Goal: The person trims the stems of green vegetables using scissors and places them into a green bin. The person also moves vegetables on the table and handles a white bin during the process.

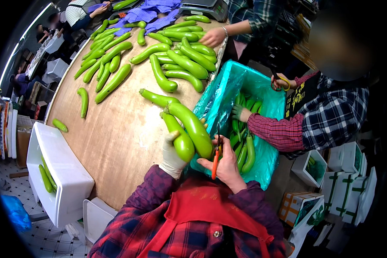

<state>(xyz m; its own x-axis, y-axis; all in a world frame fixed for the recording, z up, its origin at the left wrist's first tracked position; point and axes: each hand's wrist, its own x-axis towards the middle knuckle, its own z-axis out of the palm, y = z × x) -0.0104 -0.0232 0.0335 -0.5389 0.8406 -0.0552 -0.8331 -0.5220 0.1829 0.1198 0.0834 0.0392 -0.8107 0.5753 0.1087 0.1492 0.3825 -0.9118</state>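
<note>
My left hand (172,155), in a white glove, grips a bunch of three long green eggplants (192,127) above the wooden table's front right part, their stem ends pointing away from me. My bare right hand (226,162) holds orange-handled scissors (216,165), blades upward, just right of the bunch and over the near left side of a turquoise plastic-lined crate (266,172). More long green eggplants (247,155) lie inside that crate. Many others (187,62) lie loose on the wooden tabletop (107,163) beyond my hands.
A white foam box (69,189) with eggplants stands left. A co-worker (327,120) reaches a gloved hand into the crate and holds yellow-handled scissors (284,84). Another person's hand (213,36) is at the far eggplants, near purple cloths (155,15). Foam boxes (348,193) stand right.
</note>
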